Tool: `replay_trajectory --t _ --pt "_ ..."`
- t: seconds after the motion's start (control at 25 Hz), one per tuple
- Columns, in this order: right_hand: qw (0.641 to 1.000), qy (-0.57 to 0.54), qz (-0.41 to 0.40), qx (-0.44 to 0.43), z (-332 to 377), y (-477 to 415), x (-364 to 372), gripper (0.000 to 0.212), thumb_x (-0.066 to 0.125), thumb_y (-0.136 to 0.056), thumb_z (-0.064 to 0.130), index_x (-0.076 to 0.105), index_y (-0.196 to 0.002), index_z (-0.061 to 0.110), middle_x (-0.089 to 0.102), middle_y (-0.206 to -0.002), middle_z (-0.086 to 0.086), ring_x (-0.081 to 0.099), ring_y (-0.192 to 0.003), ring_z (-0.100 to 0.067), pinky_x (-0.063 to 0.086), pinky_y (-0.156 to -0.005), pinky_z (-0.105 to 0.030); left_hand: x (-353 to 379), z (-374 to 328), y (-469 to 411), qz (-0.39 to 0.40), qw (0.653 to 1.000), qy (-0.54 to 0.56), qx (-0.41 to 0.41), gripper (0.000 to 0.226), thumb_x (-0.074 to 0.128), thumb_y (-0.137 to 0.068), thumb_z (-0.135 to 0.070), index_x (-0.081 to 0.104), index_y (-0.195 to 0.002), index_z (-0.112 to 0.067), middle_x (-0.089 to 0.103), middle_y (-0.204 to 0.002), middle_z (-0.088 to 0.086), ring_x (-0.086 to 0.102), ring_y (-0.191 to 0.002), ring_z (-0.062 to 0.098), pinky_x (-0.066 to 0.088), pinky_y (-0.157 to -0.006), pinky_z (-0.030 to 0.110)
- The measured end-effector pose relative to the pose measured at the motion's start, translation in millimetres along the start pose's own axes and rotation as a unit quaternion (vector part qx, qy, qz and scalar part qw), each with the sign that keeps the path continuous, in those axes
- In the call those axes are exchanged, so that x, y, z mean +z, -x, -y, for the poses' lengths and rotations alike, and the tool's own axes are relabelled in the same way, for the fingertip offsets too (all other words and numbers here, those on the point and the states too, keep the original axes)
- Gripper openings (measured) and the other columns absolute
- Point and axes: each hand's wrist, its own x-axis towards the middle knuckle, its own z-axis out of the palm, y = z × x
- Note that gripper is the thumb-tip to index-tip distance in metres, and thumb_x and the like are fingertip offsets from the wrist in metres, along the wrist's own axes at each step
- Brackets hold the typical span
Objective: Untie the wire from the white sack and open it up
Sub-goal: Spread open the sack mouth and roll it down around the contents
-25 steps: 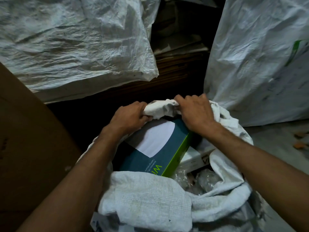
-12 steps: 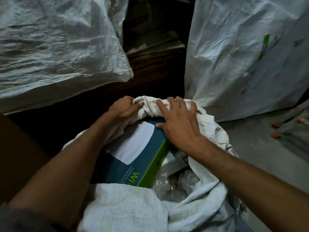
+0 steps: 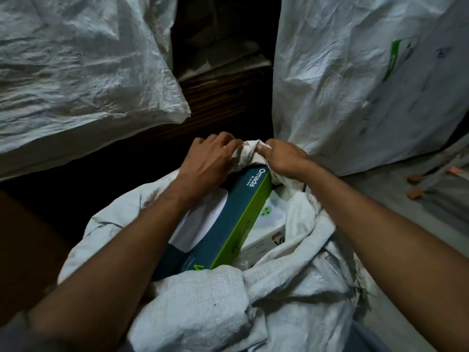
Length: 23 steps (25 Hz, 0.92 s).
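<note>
A white woven sack [image 3: 208, 301] stands in front of me with its mouth wide open and the rim rolled down. Inside it lie a teal and green box [image 3: 228, 224] and a white box [image 3: 269, 224]. My left hand [image 3: 205, 163] and my right hand [image 3: 284, 158] both grip the bunched far rim of the sack [image 3: 250, 151], close together, fingers curled into the cloth. No wire is visible anywhere.
A large white sack [image 3: 76, 72] lies at the upper left and another [image 3: 368, 85] stands at the upper right. Between them is a dark gap with stacked cardboard [image 3: 223, 67]. Brown cardboard [image 3: 22, 250] is at the left. Grey floor [image 3: 418, 199] with orange scraps lies right.
My right hand was lying flat on the rim and has now closed on it beside my left hand. The box inside shows more of its end and label.
</note>
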Motion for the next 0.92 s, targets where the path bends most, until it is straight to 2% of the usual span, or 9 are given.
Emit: replay_trajectory --t 0.12,0.24,0.32,0.44,0.56,0.64,0.8,0.88,0.92 --pt "0.997 0.014 -0.067 0.028 10.8 17.0 -3.2 0.051 0.040 -0.101 0.066 0.052 -0.122 0.020 0.067 -0.123 -0.015 0.062 -0.115 -0.037 0.042 -0.087 -0.043 3.5 -8.4 -7.6 0.059 0.997 0.040 -0.012 0.058 0.033 -0.100 -0.052 0.042 -0.149 -0.022 0.049 -0.150 0.004 0.056 -0.126 0.028 0.047 -0.094 0.044" --pt "0.978 0.168 -0.127 0.017 21.9 60.8 -1.5 0.047 0.051 -0.103 0.050 0.048 -0.138 0.019 0.053 -0.141 -0.015 0.048 -0.131 -0.036 0.039 -0.102 -0.049 6.0 -11.7 -13.7 0.078 0.996 0.043 -0.018 0.054 0.042 -0.102 -0.051 0.044 -0.143 -0.016 0.059 -0.138 0.010 0.061 -0.116 0.034 0.051 -0.084 0.043" --pt "0.976 0.201 -0.063 0.046 26.8 100.8 7.1 0.070 0.063 -0.097 0.048 0.031 -0.154 0.021 0.030 -0.160 -0.014 0.030 -0.146 -0.038 0.031 -0.112 -0.056 6.8 -13.5 -24.8 0.082 0.995 0.042 -0.039 0.041 0.050 -0.101 -0.041 0.049 -0.132 -0.013 0.065 -0.122 0.014 0.064 -0.106 0.038 0.048 -0.075 0.042" --pt "0.980 0.175 -0.015 0.096 20.6 136.4 16.6 0.092 0.071 -0.093 0.031 0.010 -0.162 0.031 0.001 -0.171 -0.013 0.013 -0.154 -0.040 0.026 -0.118 -0.059 5.4 -4.7 -47.2 0.169 0.971 0.131 -0.108 0.037 0.058 -0.098 -0.035 0.057 -0.129 -0.014 0.069 -0.119 0.014 0.065 -0.109 0.036 0.048 -0.084 0.041" --pt "0.993 0.018 -0.071 0.093 0.1 128.0 5.6 0.076 0.058 -0.092 0.006 0.033 -0.159 0.035 0.026 -0.167 -0.008 0.038 -0.146 -0.033 0.037 -0.116 -0.042 1.0 4.3 -54.8 0.201 0.939 0.231 -0.156 0.035 0.054 -0.102 -0.042 0.065 -0.123 -0.017 0.070 -0.118 0.010 0.064 -0.113 0.032 0.047 -0.090 0.039" --pt "0.970 -0.168 -0.126 0.121 -23.2 124.3 -1.8 0.066 0.052 -0.090 -0.003 0.057 -0.146 0.031 0.054 -0.152 -0.005 0.057 -0.132 -0.028 0.046 -0.109 -0.032 -9.0 -6.1 -49.9 0.206 0.945 0.202 -0.156 0.042 0.055 -0.102 -0.040 0.054 -0.137 -0.019 0.061 -0.135 0.012 0.057 -0.124 0.033 0.045 -0.100 0.042" --pt "0.824 -0.530 -0.054 0.192 -65.3 122.9 -8.9 0.058 0.049 -0.091 -0.024 0.062 -0.139 0.008 0.067 -0.131 -0.013 0.066 -0.098 -0.018 0.056 -0.071 -0.012 -71.1 -61.8 0.5 0.189 0.966 0.147 -0.099 0.077 0.054 -0.094 -0.063 0.033 -0.153 -0.020 0.027 -0.162 0.008 0.029 -0.148 0.028 0.028 -0.118 0.049" --pt "0.866 -0.462 -0.087 0.172 -60.5 127.6 -6.2 0.052 0.053 -0.094 -0.015 0.062 -0.139 0.008 0.067 -0.130 -0.011 0.069 -0.100 -0.020 0.057 -0.079 -0.016 -100.6 -88.9 38.6 0.241 0.937 0.243 -0.076 0.085 0.050 -0.086 -0.075 0.037 -0.153 -0.024 0.032 -0.161 0.003 0.036 -0.144 0.023 0.032 -0.118 0.041" --pt "0.919 -0.346 -0.125 0.140 -53.8 132.9 -4.0 0.050 0.055 -0.096 -0.007 0.061 -0.142 0.012 0.065 -0.136 -0.010 0.066 -0.114 -0.025 0.054 -0.094 -0.024 -114.0 -103.5 59.5 0.288 0.910 0.289 -0.077 0.087 0.049 -0.084 -0.078 0.040 -0.153 -0.026 0.037 -0.159 0.000 0.042 -0.141 0.020 0.035 -0.116 0.037"
